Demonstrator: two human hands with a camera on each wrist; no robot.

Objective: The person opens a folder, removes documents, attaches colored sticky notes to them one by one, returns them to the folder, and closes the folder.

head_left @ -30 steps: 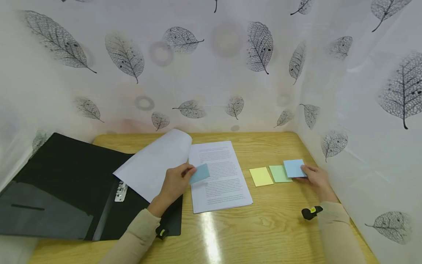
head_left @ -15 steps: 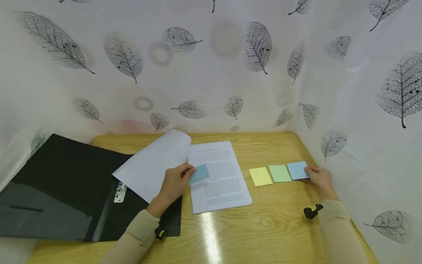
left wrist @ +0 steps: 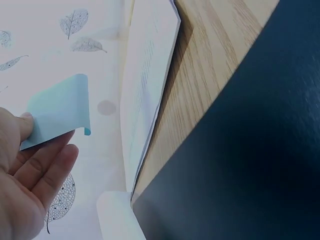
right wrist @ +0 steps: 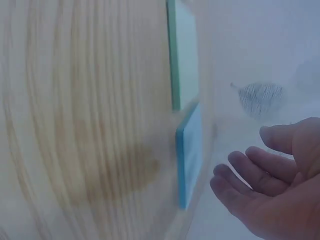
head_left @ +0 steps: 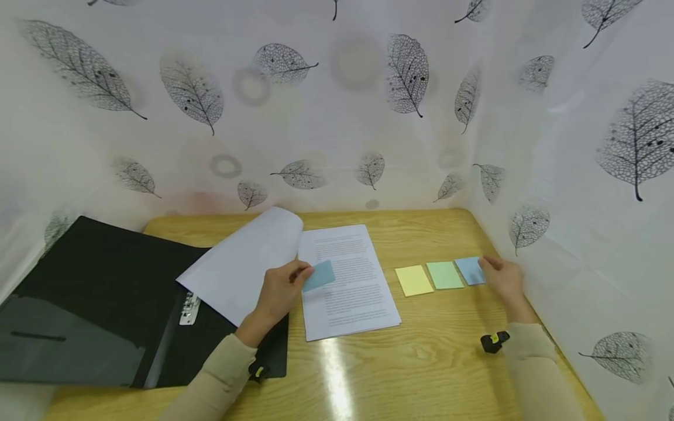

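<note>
Between thumb and fingers, my left hand pinches a single blue sticky note over the left side of a printed paper stack. In the left wrist view the sticky note has one curled edge. At the right, a pad of blue sticky notes lies on the table, partly covered by my right hand in the head view. The right wrist view shows the right hand apart from the blue pad, fingers loosely bent and holding nothing. A green pad and a yellow pad lie left of it.
An open black binder covers the table's left side, its metal clip showing. A white sheet with a curled far end lies across the binder. A leaf-patterned curtain encloses the back and right of the table.
My right hand has lowered the blue pad to the table just right of the green one, then let it go and lifted off. The left hand stays put with its sticky note.
</note>
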